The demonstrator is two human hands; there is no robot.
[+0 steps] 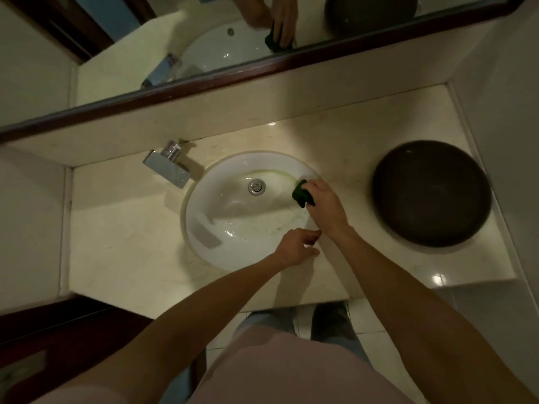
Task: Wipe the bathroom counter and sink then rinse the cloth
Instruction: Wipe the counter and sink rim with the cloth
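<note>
A white oval sink (204, 211) is set into the cream stone counter (122, 243). My right hand (323, 205) is shut on a dark green cloth (300, 193) and presses it against the inner right wall of the basin, near the rim. My left hand (296, 246) hovers over the sink's front right rim with its fingers loosely apart and nothing in it. A chrome drain (256, 186) sits in the middle of the basin. No water runs from the chrome tap (167, 167) at the back left.
A dark round bowl-shaped object (431, 193) stands on the counter at the right. A mirror with a dark wooden frame (233, 74) runs along the back. Walls close in the counter on the left and right. Tiled floor lies below the front edge.
</note>
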